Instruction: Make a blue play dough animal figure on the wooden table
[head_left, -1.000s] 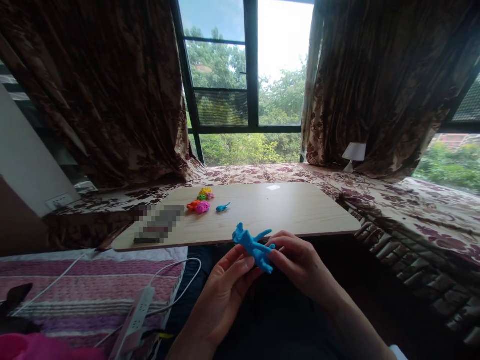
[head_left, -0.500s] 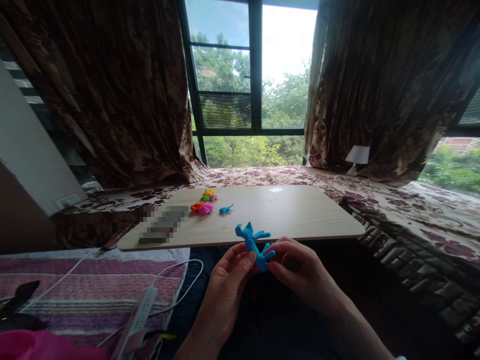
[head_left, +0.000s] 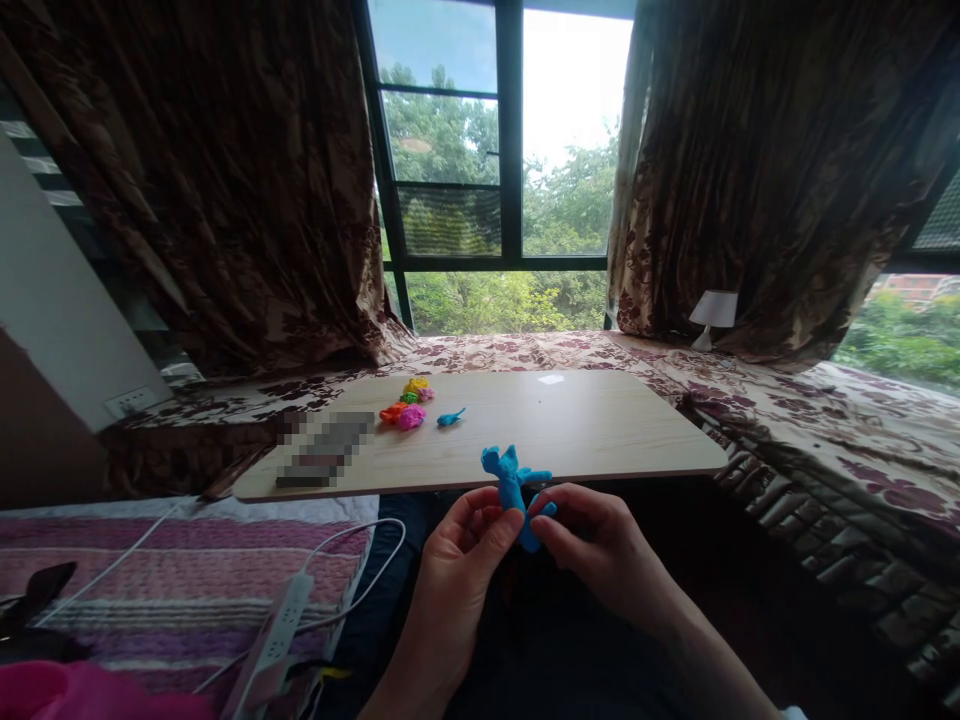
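A blue clay figure (head_left: 511,490) with thin limbs is held up just before the near edge of the table. My left hand (head_left: 466,550) pinches its body between thumb and fingers. From the other side, my right hand (head_left: 592,535) has thumb and forefinger closed on one of the lower limbs, hiding part of it. On the table, a small blue clay piece (head_left: 450,418) with a thin tail lies beyond the hands. To its left sit an orange lump (head_left: 391,412), a pink lump (head_left: 411,418), a green lump (head_left: 409,397) and a yellow lump (head_left: 416,384) of clay.
The light wooden table (head_left: 600,430) has a blurred-out dark object (head_left: 326,450) at its left. A power strip (head_left: 281,620) with a white cable lies on the striped bedspread (head_left: 150,570). A small lamp (head_left: 712,312) stands on the window ledge, by the curtains.
The blue clay figure and my left hand have shifted slightly right. My right thumb and forefinger now cover more of the lower limbs. Things on the table stay put.
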